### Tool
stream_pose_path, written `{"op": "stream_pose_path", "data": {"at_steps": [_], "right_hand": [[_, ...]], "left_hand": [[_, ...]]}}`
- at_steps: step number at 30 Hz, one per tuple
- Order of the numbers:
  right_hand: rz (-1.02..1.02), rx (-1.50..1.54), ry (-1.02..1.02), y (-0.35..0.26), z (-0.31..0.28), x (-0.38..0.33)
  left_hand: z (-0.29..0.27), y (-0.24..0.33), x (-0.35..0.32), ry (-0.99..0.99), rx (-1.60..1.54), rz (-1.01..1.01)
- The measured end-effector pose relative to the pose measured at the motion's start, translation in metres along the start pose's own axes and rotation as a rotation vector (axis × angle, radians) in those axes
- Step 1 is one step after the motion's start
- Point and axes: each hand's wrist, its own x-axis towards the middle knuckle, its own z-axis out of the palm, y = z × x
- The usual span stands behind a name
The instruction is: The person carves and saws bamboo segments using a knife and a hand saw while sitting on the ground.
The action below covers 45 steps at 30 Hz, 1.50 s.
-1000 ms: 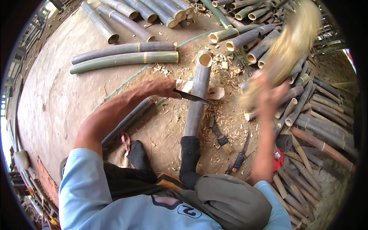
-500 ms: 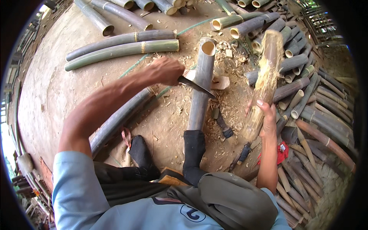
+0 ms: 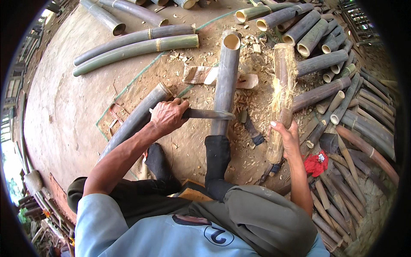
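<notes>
A person sits on the ground, seen from above, in a pale blue shirt and dark trousers, both legs stretched forward. One dark-socked foot (image 3: 217, 150) rests against the near end of a grey bamboo pole (image 3: 226, 81) that lies lengthwise straight ahead, its hollow far end open.

The left hand (image 3: 168, 116) is wrapped tight around the handle of a knife (image 3: 207, 114). The blade lies crosswise, its tip touching the pole near the foot.

The right hand (image 3: 286, 137) is closed firmly around the lower part of a frayed bamboo mallet (image 3: 280, 100), a short thick piece with a shredded, fibrous middle, held upright just to the right of the pole.

This looks like the start of a split: the blade seems placed across the pole and the mallet is poised beside it, not yet over the blade. The next move probably calls for keeping the blade steady and square while the mallet comes down on its back, with the foot bracing the pole.

A second knife with a wrapped handle (image 3: 252, 130) lies on the ground between pole and mallet. Wood chips (image 3: 252, 100) litter the dirt. Further off, two long poles (image 3: 137, 45) lie crosswise at the left, and a large stack of cut bamboo sections (image 3: 338, 81) fills the right side.
</notes>
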Motion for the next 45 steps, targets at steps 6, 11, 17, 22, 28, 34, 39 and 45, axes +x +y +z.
{"op": "stream_pose_path", "data": {"at_steps": [6,11,17,22,28,34,39,45], "right_hand": [[-0.016,-0.061,-0.062,0.001,-0.001,0.0],[-0.239,-0.421,-0.126,-0.003,-0.001,0.0],[-1.154,-1.25,-0.599,-0.022,0.008,-0.002],[-1.182,-1.577,-0.651,-0.035,0.006,0.078],[-1.445,-1.318,-0.795,-0.019,0.0,0.079],[-1.448,-1.218,-0.78,-0.013,0.03,0.032],[-1.177,-1.718,-0.629,-0.012,0.002,0.068],[-1.631,-1.431,-0.686,-0.011,0.002,0.074]], "left_hand": [[0.007,0.001,0.0,0.01,-0.012,-0.012],[0.007,0.005,0.003,-0.033,0.022,-0.024],[0.003,0.004,0.01,-0.137,0.063,-0.083],[0.004,0.0,0.017,-0.068,0.073,-0.097],[0.0,0.011,0.018,-0.083,0.082,-0.062],[0.003,0.001,0.013,-0.094,0.094,-0.114],[0.014,-0.001,0.016,-0.072,0.097,-0.082],[0.015,-0.001,0.021,-0.043,0.093,-0.047]]}}
